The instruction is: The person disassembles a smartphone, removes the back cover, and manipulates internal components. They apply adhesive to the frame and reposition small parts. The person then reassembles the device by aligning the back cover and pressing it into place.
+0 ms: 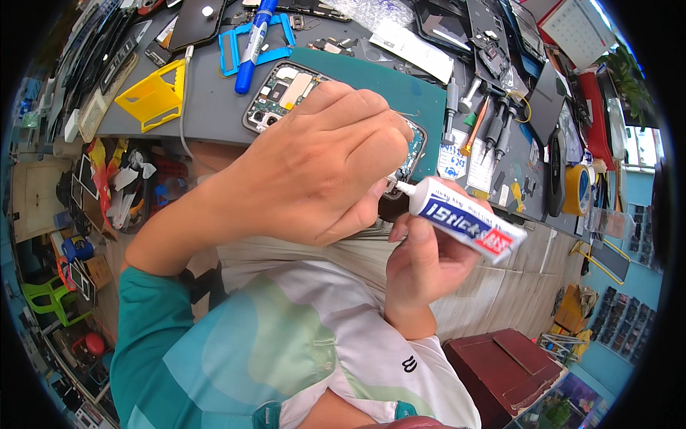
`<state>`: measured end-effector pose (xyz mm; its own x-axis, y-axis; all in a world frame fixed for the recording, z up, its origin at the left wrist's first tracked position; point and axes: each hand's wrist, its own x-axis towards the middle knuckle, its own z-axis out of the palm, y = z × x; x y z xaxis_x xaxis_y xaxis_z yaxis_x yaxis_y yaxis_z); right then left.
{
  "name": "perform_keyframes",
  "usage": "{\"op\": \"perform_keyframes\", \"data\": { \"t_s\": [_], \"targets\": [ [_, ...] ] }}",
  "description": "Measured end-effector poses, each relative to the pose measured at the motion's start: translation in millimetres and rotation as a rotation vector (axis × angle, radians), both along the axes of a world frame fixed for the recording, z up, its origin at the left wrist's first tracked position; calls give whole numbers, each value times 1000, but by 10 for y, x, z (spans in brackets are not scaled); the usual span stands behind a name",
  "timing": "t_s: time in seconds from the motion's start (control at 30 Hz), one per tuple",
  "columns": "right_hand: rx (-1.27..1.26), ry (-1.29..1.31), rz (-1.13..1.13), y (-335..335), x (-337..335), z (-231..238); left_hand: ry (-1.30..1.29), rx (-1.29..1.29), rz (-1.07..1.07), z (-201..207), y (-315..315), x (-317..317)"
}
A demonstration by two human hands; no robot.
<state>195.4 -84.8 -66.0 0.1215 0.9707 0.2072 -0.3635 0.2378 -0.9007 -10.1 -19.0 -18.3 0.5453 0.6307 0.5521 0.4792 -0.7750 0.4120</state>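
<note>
My right hand (pixel 429 268) grips a white, blue and red glue tube (pixel 464 218), its thumb on the near side. The tube lies tilted, with the narrow nozzle (pixel 406 187) pointing left toward my other hand's fingertips. My left hand (pixel 325 161) is closed, knuckles up, over an opened phone (pixel 286 84); whatever its fingers pinch is hidden, though a small silvery bit shows beside the nozzle. The phone's camera lenses and part of its circuit board show on either side of that hand. It rests on a green mat (pixel 350 71) near the table's front edge.
Left of the phone are a yellow stand (pixel 153 96), a white cable (pixel 184 107), a blue marker (pixel 255 46) and a blue frame (pixel 229 53). To the right lie several screwdrivers (pixel 493 125), paper labels (pixel 452 159) and a yellow tape roll (pixel 577 189).
</note>
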Motion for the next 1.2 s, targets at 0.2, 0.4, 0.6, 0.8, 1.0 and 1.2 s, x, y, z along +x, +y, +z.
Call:
{"op": "perform_keyframes", "data": {
  "t_s": [0.2,0.4,0.6,0.8,1.0,1.2],
  "targets": [
    [-173,186,3,10,-38,27,-3,25,3,-20,7,9],
    [63,154,35,56,-81,-21,-2,14,0,-11,-2,6],
    [118,161,40,70,-51,-68,-1,7,-9,3,-9,5],
    [219,-93,-7,81,-111,-72,-21,-4,-23,-7,-8,5],
    [223,-109,52,148,-45,-5,17,-36,-53,52,17,-44],
    [322,-283,-297,233,565,298,72,-1,-59,100,22,-20]
  ]
}}
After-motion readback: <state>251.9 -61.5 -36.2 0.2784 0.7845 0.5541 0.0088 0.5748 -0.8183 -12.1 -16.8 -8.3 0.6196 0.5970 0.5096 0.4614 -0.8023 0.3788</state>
